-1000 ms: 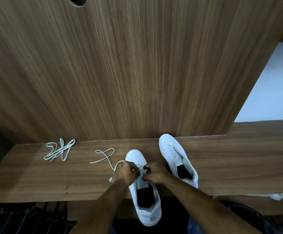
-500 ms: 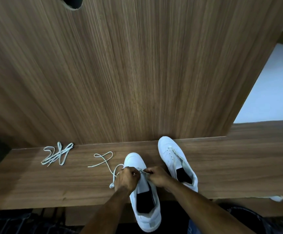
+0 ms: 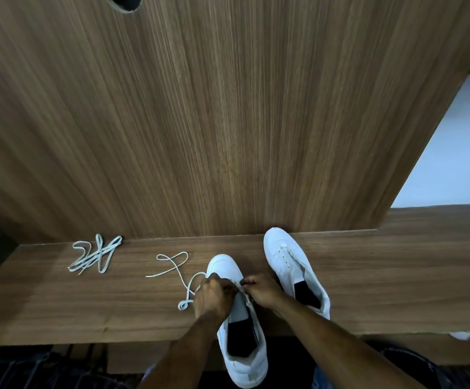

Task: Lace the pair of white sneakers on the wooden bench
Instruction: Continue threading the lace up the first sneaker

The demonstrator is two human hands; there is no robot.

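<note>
Two white sneakers stand on the wooden bench (image 3: 382, 276), toes toward the back panel. The near sneaker (image 3: 242, 343) overhangs the bench's front edge with its heel. My left hand (image 3: 214, 296) and my right hand (image 3: 261, 290) meet over its eyelets, both pinching a white lace (image 3: 183, 279) that trails left across the bench in loops. The other sneaker (image 3: 292, 265) lies just to the right, without a lace. A second white lace (image 3: 93, 255) lies bunched at the far left of the bench.
A tall wooden panel (image 3: 228, 122) rises directly behind the bench, with a dark round hole (image 3: 125, 2) near its top. A pale floor (image 3: 452, 153) shows at the right. Below the bench edge are dark fabric and my legs.
The view has tilted slightly, so the shoes sit lower in frame. My hands have stayed on the near sneaker's eyelets, and the loose lace loop has drawn a little closer to the shoe.
</note>
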